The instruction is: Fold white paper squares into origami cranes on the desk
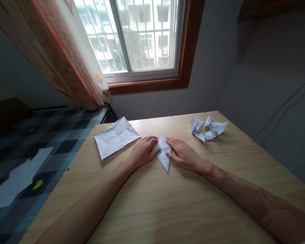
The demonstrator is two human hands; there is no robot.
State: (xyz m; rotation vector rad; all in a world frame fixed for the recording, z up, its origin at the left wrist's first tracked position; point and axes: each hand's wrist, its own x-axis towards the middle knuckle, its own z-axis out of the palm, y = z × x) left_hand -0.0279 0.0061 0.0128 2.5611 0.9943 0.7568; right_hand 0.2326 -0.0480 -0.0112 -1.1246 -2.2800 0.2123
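A small folded white paper piece (164,155), kite-shaped with its point toward me, lies on the wooden table (152,203). My left hand (142,150) rests on its left edge, fingers stretched flat and together. My right hand (183,154) presses its right edge, fingers flat, thumb against the paper. Both hands pin the paper down rather than lift it.
A creased, unfolded white sheet (115,136) lies at the table's far left. Two or three finished folded paper figures (208,128) sit at the far right. A bed with a checked cover (40,145) and loose paper (17,178) stands left. A window and curtain are behind.
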